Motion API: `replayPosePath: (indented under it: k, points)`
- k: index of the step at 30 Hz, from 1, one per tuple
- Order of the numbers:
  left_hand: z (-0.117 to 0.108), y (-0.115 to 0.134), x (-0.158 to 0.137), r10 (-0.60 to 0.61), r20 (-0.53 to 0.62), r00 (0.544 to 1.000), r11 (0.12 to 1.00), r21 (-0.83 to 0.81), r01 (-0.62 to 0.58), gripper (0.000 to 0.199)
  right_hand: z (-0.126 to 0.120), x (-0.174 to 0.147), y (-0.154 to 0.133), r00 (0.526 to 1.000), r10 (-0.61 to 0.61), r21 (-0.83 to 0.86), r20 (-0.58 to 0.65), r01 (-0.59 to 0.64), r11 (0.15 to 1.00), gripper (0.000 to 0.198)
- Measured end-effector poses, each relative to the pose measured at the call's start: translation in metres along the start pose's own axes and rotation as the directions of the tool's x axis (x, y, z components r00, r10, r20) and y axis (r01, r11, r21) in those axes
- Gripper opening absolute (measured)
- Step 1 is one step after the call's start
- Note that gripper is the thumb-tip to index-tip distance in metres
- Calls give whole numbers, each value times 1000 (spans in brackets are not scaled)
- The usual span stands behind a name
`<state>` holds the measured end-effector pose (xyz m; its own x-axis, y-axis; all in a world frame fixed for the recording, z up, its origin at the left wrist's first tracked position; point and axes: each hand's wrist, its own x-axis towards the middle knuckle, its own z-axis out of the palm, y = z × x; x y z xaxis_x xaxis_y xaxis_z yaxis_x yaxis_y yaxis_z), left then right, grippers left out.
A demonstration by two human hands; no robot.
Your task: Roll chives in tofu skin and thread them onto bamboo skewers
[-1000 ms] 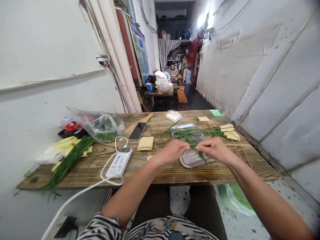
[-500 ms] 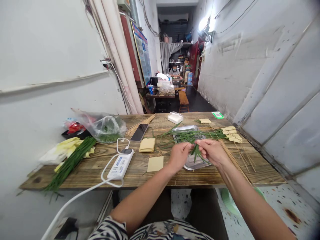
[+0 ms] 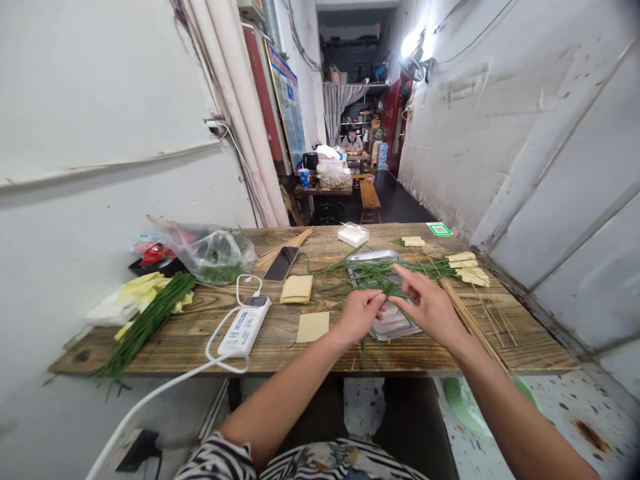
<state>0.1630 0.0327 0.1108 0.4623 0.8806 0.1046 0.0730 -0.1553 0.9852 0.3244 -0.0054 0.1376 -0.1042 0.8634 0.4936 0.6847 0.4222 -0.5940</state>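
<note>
My left hand point(image 3: 361, 315) pinches a few green chive strands point(image 3: 390, 289) between thumb and fingertips, above a metal tray point(image 3: 383, 255). My right hand point(image 3: 431, 303) is just to the right, its index finger stretched out and apart from the thumb. Its thumb tip is close to the pinched strands; whether it touches them I cannot tell. More long chives lie across the tray under and beyond both hands. Left of my left hand are a single square yellowish sheet point(image 3: 313, 327) and a stack of such sheets point(image 3: 296, 290).
At right lie thin skewers point(image 3: 463, 310) and chive bundles wrapped in yellowish sheets point(image 3: 470, 275). Leftward are a phone point(image 3: 281, 264), a white power strip point(image 3: 245, 330), a plastic bag of greens point(image 3: 215, 257) and a large chive bunch point(image 3: 150, 320). A person point(image 3: 352, 141) sits far back.
My right hand has opened, its index finger lifting off the strands it was pinching. My left hand keeps its pinch. Everything in view has shifted slightly right.
</note>
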Motion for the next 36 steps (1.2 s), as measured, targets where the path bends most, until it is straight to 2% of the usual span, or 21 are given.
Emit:
replayPosePath:
  k: [1, 2, 4, 7, 10, 13, 16, 21, 24, 26, 28, 29, 32, 34, 36]
  points:
    - [-2, 2, 0, -15, 36, 999, 1000, -8, 16, 35, -6, -1, -4, 989, -143, -202, 31, 146, 968, 39]
    - [-3, 4, 1, -25, 73, 997, 1000, -12, 26, 36, -11, -1, -9, 961, -258, -358, 103, 277, 891, 35]
    - [-6, 8, 1, -36, 138, 990, 999, -11, 38, 36, -15, -1, -18, 889, -368, -525, 274, 459, 717, 30]
    - [-10, 15, 0, -61, 254, 965, 998, -3, 63, 35, -14, -1, -25, 825, -379, -616, 419, 565, 548, 27]
    - [-18, 22, 0, -105, 364, 925, 994, 51, 93, 35, -14, 0, -22, 805, -355, -638, 475, 593, 491, 25]
    - [-27, 28, -2, -120, 409, 905, 987, 149, 63, 36, -20, 2, -15, 805, -320, -602, 500, 589, 539, 24]
    - [-37, 32, -2, -90, 445, 891, 962, 269, -37, 35, -26, 5, -10, 823, -287, -587, 491, 555, 589, 22]
    - [-49, 28, -3, -2, 414, 910, 904, 390, -176, 33, -28, 10, -8, 873, -198, -612, 447, 459, 644, 25]
    - [-45, 16, -5, -4, 322, 947, 946, 309, -101, 29, -24, 11, -7, 904, -135, -615, 407, 380, 691, 27]
    - [-38, 6, -7, -79, 261, 962, 988, 151, 40, 29, -18, 9, -6, 932, -91, -614, 350, 302, 730, 27]
    - [-29, -4, -9, -155, 223, 963, 985, -41, 168, 32, -10, 6, -4, 963, -51, -596, 266, 206, 776, 26]
    - [-24, -8, -9, -166, 192, 967, 974, -124, 192, 34, -5, 4, -3, 975, -30, -579, 219, 155, 801, 25]
    - [-12, -18, -8, -110, -15, 994, 971, -213, 104, 38, 14, -3, -2, 993, 47, -479, 105, 9, 878, 23]
    - [-7, -21, -6, -46, -157, 987, 986, -164, 20, 40, 29, -8, -4, 992, 112, -358, 52, -86, 930, 24]
    - [-3, -21, -5, 8, -242, 970, 989, -145, -44, 41, 46, -11, -7, 983, 182, -211, 14, -175, 962, 27]
